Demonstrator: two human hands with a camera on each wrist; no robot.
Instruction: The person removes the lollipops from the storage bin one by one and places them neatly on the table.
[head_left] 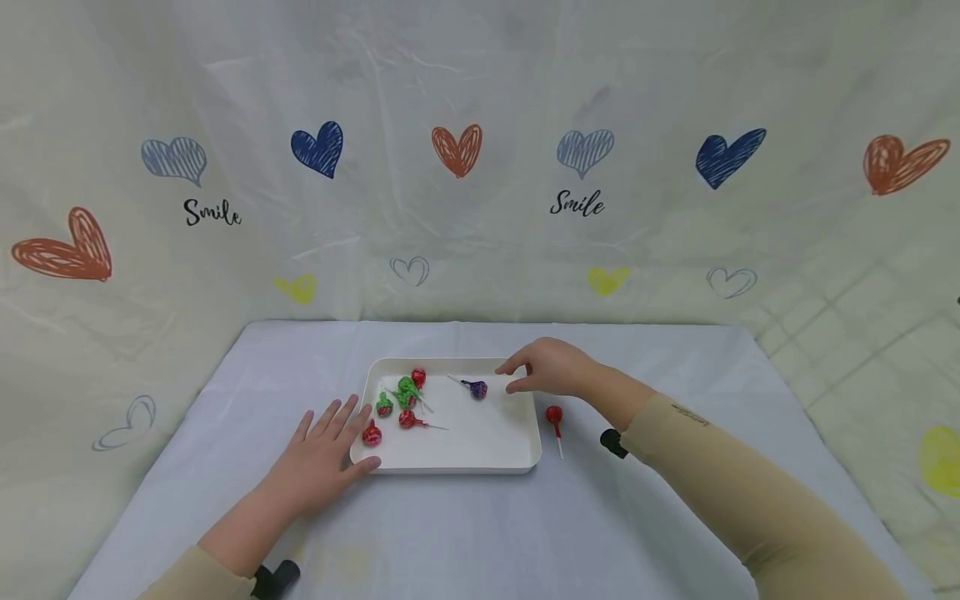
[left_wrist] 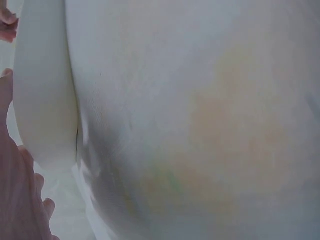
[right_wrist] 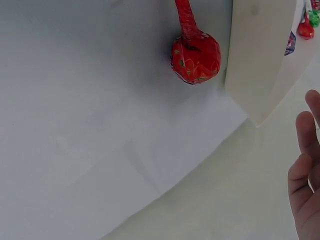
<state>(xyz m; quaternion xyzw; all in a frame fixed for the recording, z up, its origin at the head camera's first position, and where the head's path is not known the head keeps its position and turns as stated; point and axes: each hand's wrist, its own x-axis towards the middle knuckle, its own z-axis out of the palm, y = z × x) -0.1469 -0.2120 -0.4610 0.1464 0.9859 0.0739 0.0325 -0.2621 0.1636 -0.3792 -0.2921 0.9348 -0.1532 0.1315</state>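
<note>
A white rectangular tray (head_left: 465,450) lies on the table with several wrapped lollipops in it. My left hand (head_left: 318,458) is at the tray's left edge, fingers spread and thumb by the front left corner; it holds nothing. Over the tray's back right corner is my right hand (head_left: 555,367), thumb and forefinger apart with nothing between them. Nearest to those fingertips lies a purple lollipop (head_left: 477,389), its stick pointing left. Red lollipops (head_left: 407,418) and green lollipops (head_left: 407,386) cluster in the tray's left part, some overlapping.
Just right of the tray, a red lollipop (head_left: 554,415) lies on the white tablecloth (head_left: 450,533), stick toward me; the right wrist view shows its wrapped head close up. A curtain (head_left: 510,75) printed with hearts hangs behind the table.
</note>
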